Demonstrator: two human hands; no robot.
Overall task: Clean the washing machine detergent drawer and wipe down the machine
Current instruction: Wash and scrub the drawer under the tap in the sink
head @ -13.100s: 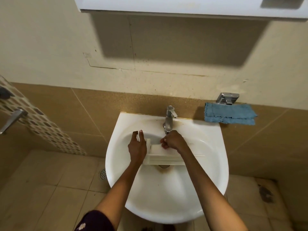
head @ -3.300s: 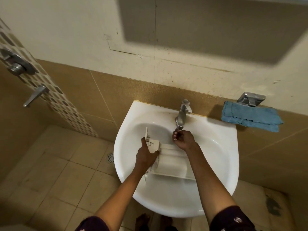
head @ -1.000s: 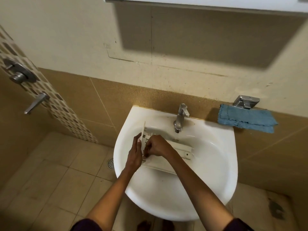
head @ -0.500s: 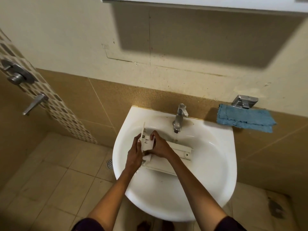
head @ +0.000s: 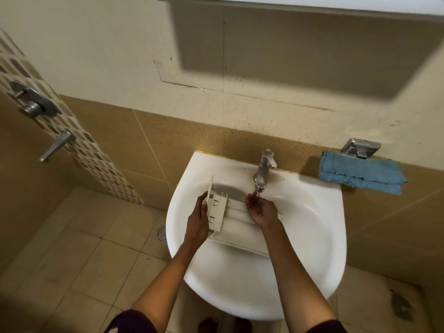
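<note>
Lying across the bowl of the white sink (head: 312,236), the detergent drawer (head: 236,222) runs from left to right. Its front panel stands upright at the left end and its long body reaches rightward below the tap (head: 263,171). The left hand (head: 198,221) grips that left end, with the thumb laid up along the panel and the palm closed against the drawer's side. The right hand (head: 260,210) holds nothing. It is cupped palm-up with its fingers loosely bent, directly under the tap's spout, and its wrist crosses above the drawer's body. Whether it touches the drawer cannot be told. A folded blue cloth (head: 360,174) sits against the wall to the right of the sink, just below a metal fitting (head: 360,147) and well apart from both hands.
</note>
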